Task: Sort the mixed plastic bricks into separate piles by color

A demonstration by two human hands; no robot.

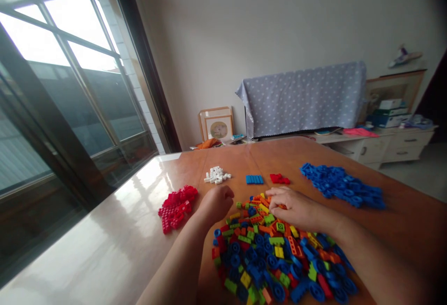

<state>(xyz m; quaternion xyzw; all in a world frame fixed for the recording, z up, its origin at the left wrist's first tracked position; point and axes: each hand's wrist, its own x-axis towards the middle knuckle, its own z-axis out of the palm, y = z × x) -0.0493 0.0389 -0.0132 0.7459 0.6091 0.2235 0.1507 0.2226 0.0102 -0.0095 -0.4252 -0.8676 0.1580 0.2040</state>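
A mixed heap of blue, green, yellow, orange and red plastic bricks [275,254] lies on the wooden table [115,240] in front of me. My left hand [216,202] rests curled into a loose fist at the heap's far left edge, between it and a pile of red bricks [176,207]; what it holds, if anything, is hidden. My right hand [295,207] lies on the heap's far side, fingers bent and pinched among orange and yellow bricks.
Sorted groups sit farther back: white bricks [217,174], a row of light blue bricks [254,179], a few red pieces [279,179], a large blue pile [344,186]. A window [63,86] is at left. Behind stand a cloth-covered object [303,98] and a low cabinet [384,144].
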